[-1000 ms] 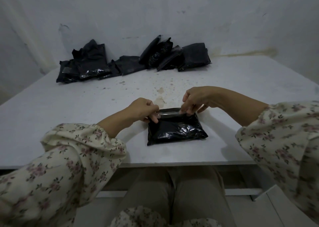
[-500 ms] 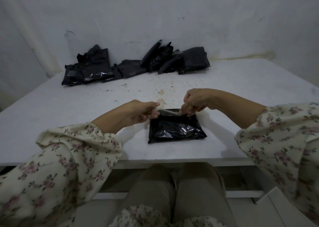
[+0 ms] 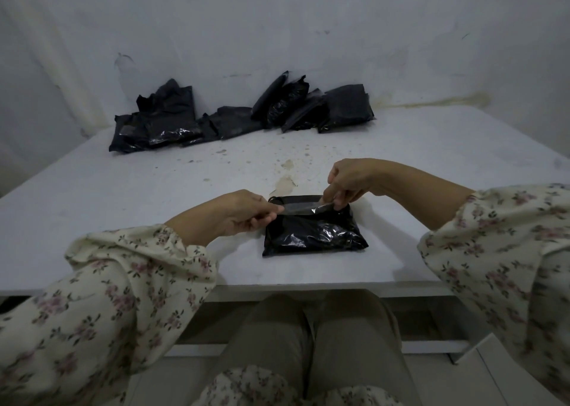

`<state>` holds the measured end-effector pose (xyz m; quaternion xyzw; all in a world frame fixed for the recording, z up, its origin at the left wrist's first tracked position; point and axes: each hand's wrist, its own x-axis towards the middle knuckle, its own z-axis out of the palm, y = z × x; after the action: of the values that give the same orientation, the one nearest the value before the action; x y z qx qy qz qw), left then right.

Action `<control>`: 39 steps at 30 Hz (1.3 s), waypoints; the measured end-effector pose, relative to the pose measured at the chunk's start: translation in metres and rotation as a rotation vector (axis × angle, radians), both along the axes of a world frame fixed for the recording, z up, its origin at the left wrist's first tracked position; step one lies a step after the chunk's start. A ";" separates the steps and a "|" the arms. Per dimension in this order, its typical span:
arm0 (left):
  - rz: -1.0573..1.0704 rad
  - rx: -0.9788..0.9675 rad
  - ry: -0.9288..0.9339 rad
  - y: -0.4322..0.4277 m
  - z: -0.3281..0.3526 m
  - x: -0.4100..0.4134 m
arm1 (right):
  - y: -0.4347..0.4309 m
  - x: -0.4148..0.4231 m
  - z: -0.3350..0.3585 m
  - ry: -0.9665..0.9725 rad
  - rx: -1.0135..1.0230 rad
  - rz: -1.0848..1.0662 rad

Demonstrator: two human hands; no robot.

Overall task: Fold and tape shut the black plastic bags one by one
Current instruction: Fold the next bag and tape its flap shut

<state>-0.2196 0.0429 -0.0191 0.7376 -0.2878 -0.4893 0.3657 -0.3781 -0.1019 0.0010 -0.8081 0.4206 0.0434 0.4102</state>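
A folded black plastic bag lies flat near the front edge of the white table. A clear strip of tape stretches across the bag's far part. My left hand pinches the strip's left end at the bag's left side. My right hand pinches the right end, fingertips down near the bag's far right corner. The strip looks slightly raised above the bag.
Several black plastic bags are piled along the wall at the table's back, some flat at the left, some leaning at the right. Stains mark the table's middle. My knees sit under the front edge.
My left hand has drawn back to the left and toward me, stretching the tape strip out longer over the bag. My right hand keeps its pinch at the bag's far right.
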 end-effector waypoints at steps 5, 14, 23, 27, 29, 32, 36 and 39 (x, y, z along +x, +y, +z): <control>-0.024 0.006 -0.047 -0.001 -0.007 0.003 | -0.001 -0.002 0.000 0.010 -0.003 0.019; -0.102 -0.022 -0.234 -0.002 -0.010 0.003 | 0.000 -0.005 -0.004 -0.036 -0.005 0.025; -0.161 0.090 -0.509 0.001 -0.006 0.006 | 0.001 -0.007 -0.007 -0.062 -0.009 -0.018; -0.244 0.098 -1.019 0.006 -0.009 0.013 | 0.003 -0.007 -0.011 -0.067 -0.008 -0.039; -0.273 -0.257 -1.212 0.008 -0.016 0.004 | 0.003 -0.007 -0.012 -0.066 0.000 -0.047; -0.493 -0.553 -0.980 0.006 -0.030 -0.021 | 0.006 -0.008 -0.009 -0.065 0.026 -0.084; -0.605 -0.502 -0.918 0.002 -0.046 -0.030 | 0.000 -0.016 -0.002 -0.083 0.166 -0.149; -0.618 -0.513 -0.965 0.003 -0.049 -0.029 | -0.002 -0.022 0.001 -0.089 0.286 -0.190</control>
<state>-0.2488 0.0461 -0.0681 0.6470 -0.7285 -0.0996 0.2017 -0.4005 -0.1035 0.0023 -0.6992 0.4662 0.0281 0.5413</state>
